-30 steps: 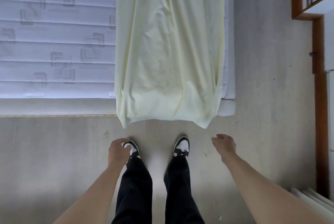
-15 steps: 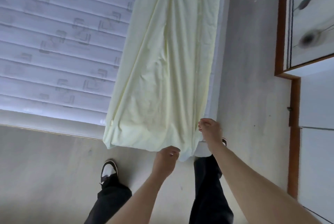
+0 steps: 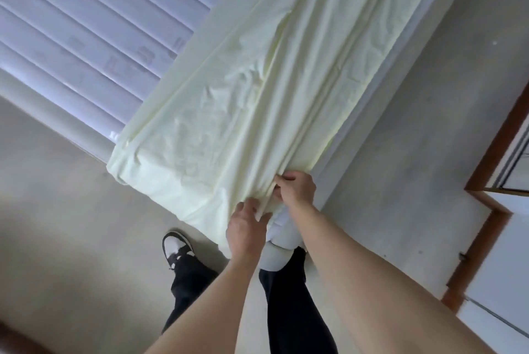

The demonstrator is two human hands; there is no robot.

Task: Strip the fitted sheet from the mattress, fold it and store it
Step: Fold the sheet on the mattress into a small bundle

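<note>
Both hands are at the near end of the sheet (image 3: 257,90). The right hand (image 3: 296,189) pinches a bunch of folds, and the left hand (image 3: 246,229) holds the edge just beside it. I think they should grab all the layers together and lift evenly, so the long fold stays neat. The sheet is pale yellow, soft and wrinkly, lying in a long strip along the right side of the mattress (image 3: 86,24), its end hanging over

Pale grey concrete-look floor (image 3: 400,153), softly lit, with shadow at the lower left. On the right, a white cabinet (image 3: 498,282) framed in reddish-brown wood trim (image 3: 486,227) with a small dark latch.
</note>
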